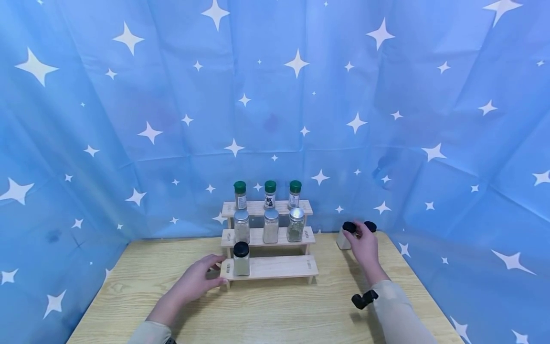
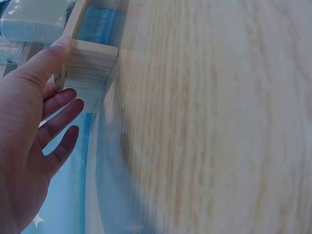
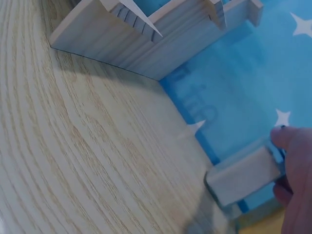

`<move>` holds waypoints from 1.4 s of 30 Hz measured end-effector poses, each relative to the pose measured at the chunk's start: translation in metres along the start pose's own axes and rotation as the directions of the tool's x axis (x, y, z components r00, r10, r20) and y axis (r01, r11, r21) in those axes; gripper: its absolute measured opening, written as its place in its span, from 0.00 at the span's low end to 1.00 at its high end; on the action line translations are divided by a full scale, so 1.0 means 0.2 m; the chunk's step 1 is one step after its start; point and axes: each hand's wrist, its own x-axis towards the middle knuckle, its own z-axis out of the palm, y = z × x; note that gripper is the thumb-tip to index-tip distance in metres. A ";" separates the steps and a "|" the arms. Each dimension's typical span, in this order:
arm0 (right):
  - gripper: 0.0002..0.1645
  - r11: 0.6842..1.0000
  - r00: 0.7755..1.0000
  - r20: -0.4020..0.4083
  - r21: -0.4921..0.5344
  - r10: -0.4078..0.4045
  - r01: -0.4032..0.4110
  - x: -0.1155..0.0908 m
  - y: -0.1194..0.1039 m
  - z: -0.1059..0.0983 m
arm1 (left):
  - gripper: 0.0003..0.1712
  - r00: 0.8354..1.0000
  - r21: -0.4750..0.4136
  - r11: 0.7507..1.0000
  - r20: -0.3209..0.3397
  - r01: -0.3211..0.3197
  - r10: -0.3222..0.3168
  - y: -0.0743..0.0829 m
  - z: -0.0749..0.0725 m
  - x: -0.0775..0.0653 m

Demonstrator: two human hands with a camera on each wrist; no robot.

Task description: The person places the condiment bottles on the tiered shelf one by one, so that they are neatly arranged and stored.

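My left hand (image 1: 195,281) holds the left end of a wooden three-tier spice rack (image 1: 281,267), thumb on the near side and forefinger behind, as the left wrist view shows. A glass spice jar (image 1: 241,265) with a black lid stands at the left of its bottom tier. Off to the right, at the back of the table, my right hand (image 1: 366,248) grips another black-lidded spice jar (image 1: 343,242) near its lid. Pale contents fill this jar (image 3: 246,178) in the right wrist view. Partly hidden behind that hand is a further black lid (image 1: 370,226).
Three silver-lidded glass jars (image 1: 271,229) line the rack's middle tier. On the top tier stand three green-capped bottles (image 1: 269,196). A blue curtain (image 1: 275,119) with white stars hangs behind and beside the wooden table (image 1: 266,315).
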 end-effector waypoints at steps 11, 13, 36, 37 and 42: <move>0.31 0.998 0.998 -0.013 0.021 0.055 -0.055 -0.02 -0.01 0.00 | 0.41 1.000 0.004 1.000 0.002 -0.009 0.009 -0.01 0.00 0.00; 0.31 0.997 0.997 -0.018 0.021 0.072 -0.072 -0.03 -0.01 0.00 | 0.42 1.000 0.004 1.000 0.002 -0.013 0.013 -0.01 0.00 0.00; 0.33 0.997 0.999 0.031 0.068 0.041 -0.043 -0.23 -0.22 -0.06 | 0.41 1.000 0.003 1.000 -0.005 0.013 -0.013 0.00 0.00 -0.01; 0.33 0.997 0.999 0.034 0.064 0.039 -0.041 -0.23 -0.24 -0.06 | 0.41 1.000 0.003 1.000 -0.004 0.015 -0.015 0.00 0.00 -0.01; 0.31 0.997 0.999 0.033 0.075 0.018 -0.020 -0.29 -0.29 -0.08 | 0.42 1.000 -0.006 1.000 0.002 0.016 -0.016 0.00 0.00 0.00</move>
